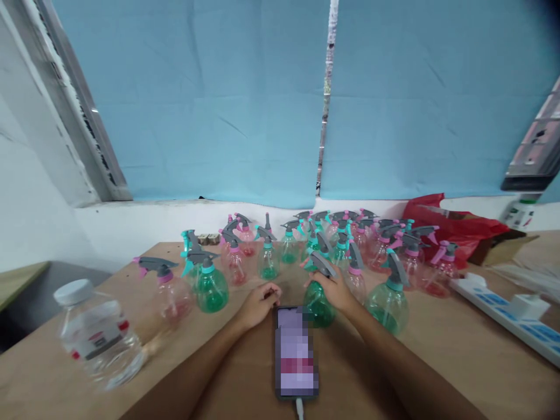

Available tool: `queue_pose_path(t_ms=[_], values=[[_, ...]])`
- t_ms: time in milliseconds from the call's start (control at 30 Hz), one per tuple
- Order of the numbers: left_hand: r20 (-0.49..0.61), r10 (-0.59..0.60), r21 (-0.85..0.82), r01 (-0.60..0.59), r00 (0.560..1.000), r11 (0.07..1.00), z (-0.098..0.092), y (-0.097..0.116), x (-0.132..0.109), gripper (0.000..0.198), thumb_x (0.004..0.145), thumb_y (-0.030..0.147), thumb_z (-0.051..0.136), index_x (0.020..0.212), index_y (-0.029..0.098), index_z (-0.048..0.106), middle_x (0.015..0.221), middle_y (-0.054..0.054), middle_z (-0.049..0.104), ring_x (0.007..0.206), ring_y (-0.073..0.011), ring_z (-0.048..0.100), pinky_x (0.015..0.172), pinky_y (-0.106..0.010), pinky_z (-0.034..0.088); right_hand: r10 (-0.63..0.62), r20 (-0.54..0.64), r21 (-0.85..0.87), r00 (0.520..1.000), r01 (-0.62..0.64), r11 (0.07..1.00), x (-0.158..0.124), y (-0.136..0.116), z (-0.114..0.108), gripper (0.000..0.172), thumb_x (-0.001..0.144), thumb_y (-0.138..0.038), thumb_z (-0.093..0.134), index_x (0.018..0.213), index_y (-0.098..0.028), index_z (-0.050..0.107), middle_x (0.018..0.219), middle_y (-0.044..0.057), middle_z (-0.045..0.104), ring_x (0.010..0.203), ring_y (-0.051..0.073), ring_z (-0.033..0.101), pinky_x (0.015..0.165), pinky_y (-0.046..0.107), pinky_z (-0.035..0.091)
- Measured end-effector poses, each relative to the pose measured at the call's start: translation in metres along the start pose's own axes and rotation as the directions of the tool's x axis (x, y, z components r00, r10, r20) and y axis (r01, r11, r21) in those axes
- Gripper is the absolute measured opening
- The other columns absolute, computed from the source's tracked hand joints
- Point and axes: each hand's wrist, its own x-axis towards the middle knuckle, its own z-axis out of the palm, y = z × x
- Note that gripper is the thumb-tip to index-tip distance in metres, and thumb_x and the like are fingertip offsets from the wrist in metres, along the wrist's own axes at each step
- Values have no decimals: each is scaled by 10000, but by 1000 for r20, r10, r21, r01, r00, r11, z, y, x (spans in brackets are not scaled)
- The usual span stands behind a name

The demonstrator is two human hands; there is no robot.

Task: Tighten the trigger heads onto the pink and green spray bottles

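Both forearms (214, 351) reach forward — left hand (261, 301) loosely curled, right hand (333, 287) closed in a grip.

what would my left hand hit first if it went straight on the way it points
Most likely the green spray bottle held in your right hand. Depth is hard to judge from this one view, so your left hand might pass behind it instead.

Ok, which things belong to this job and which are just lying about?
Likely in use:
green rounded plastic spray bottle in the right hand
other rounded plastic spray bottles, green or pink

Probably lying about:
white-capped clear plastic water bottle
red plastic bag
long white power strip
dark-edged rectangular phone, white cable
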Motion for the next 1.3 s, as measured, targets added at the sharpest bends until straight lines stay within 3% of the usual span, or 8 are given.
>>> queue_pose_path(t_ms=[67,333,467,633,733,900,1067,1300], values=[[0,-6,-12,6,1000,1000,0,0,0,271,876,450,560,860,184,609,714,2,636,672,-166,575,658,-269,430,2,3,-14,1000,-2,1000,-1,1,0,271,787,-257,607,1047,-268,682,1063,18,699,628,142,651,671,312,541],[12,-7,9,7,1000,1000,-1,3,0,250,870,429,552,855,184,600,713,1,636,675,-165,571,657,-267,418,12,1,-15,1000,-12,1000,-1,6,0,410,796,-241,590,1197,-307,652,1068,26,710,661,158,669,691,327,546],[14,-1,18,0,1000,1000,-1,3,-1,249,886,429,546,864,188,604,726,2,642,681,-164,572,664,-267,421,-5,-9,-19,1000,4,1000,0,6,0,296,794,-242,604,1078,-279,681,1040,23,691,690,155,650,683,314,548],[24,5,37,-6,1000,999,-2,3,-2,239,892,415,543,880,186,612,732,-1,648,686,-166,572,671,-268,419,-19,-19,14,1000,19,1000,0,6,2,97,793,-277,664,887,-253,666,819,-12,632,633,150,608,618,298,543],[24,6,49,-7,1000,999,-2,2,-2,243,897,419,536,880,189,611,735,2,645,689,-164,570,673,-265,415,-4,-28,17,1000,4,1000,0,2,2,131,798,-334,697,889,-246,666,814,-11,628,621,143,595,603,291,541],[28,15,50,-16,999,999,-2,0,-1,245,897,424,541,884,191,614,746,-2,651,709,-170,580,678,-263,421,1,95,7,995,-2,1000,-2,-8,0,150,842,-367,657,928,-245,676,960,14,659,624,130,617,628,293,540],[30,12,74,-14,999,997,-1,1,-2,271,904,448,530,888,191,614,757,-6,658,717,-174,580,693,-267,422,2,88,-63,996,4,998,-4,-7,-1,195,880,-357,611,1042,-266,670,1029,23,669,605,127,638,670,305,536],[31,-5,91,2,1000,996,-1,8,-3,293,895,477,533,867,196,610,761,-9,659,715,-177,575,695,-273,420,-1,82,-64,997,6,998,-3,-3,-1,226,864,-401,617,1033,-259,666,1057,35,674,607,126,622,678,309,546]])
